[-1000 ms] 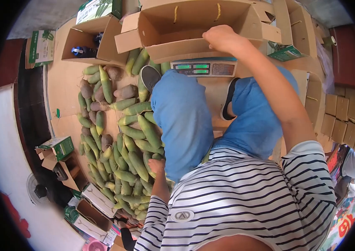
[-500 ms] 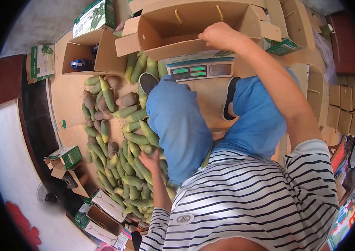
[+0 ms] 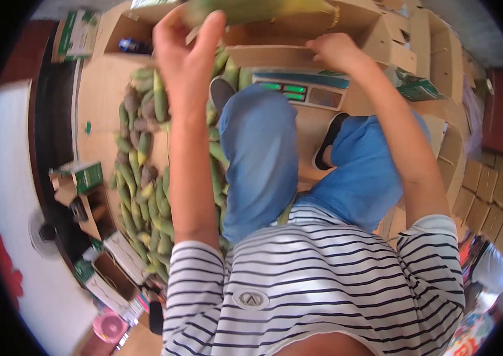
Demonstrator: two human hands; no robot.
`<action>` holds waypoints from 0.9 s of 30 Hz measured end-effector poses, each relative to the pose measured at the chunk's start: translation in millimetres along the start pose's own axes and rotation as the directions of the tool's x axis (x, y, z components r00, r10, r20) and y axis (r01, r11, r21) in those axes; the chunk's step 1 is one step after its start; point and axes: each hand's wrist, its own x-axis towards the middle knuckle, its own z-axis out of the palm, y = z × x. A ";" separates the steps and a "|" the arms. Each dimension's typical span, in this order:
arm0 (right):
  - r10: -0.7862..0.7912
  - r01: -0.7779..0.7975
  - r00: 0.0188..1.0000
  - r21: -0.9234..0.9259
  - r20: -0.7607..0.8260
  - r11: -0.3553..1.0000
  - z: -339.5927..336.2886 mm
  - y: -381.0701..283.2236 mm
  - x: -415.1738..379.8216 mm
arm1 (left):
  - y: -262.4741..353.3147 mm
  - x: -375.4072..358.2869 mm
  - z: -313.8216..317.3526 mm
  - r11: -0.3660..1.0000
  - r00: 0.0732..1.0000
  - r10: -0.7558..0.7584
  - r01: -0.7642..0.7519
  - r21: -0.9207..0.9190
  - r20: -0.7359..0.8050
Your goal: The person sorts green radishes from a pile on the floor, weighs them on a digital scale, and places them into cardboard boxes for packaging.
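Note:
My left hand is raised at the top, its fingers around a green radish that is blurred and partly cut off by the frame's top edge. The radish lies across the opening of a cardboard box. On that box's near edge rests my right hand, fingers bent over the cardboard. Under the box a scale with lit green displays shows. Many green radishes lie on the floor left of my legs, with brownish roots among them.
Another open box with a blue object inside stands at the upper left. More boxes lie at the lower left, near a fan and a pink item. Small cartons are stacked at the right.
My left hand has risen from the radish pile to the box and now holds a radish. My right hand stays at the box edge. The view has shifted slightly.

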 end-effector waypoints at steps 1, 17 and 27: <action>-0.003 0.003 1.000 -0.009 -0.017 1.000 2.1 -0.4 0.6 | -20.9 -1.1 -10.6 0.994 0.997 0.031 -0.024 0.106 -0.067; 0.058 -0.051 0.989 -0.053 0.137 0.997 -16.3 -18.2 8.7 | -169.3 -388.3 -267.1 -0.006 0.462 -0.724 0.739 0.674 -0.513; 0.058 -0.055 0.996 -0.032 0.071 0.998 -14.1 -14.3 9.6 | -216.4 -358.3 -244.8 -0.320 0.285 -0.703 0.692 0.648 -0.652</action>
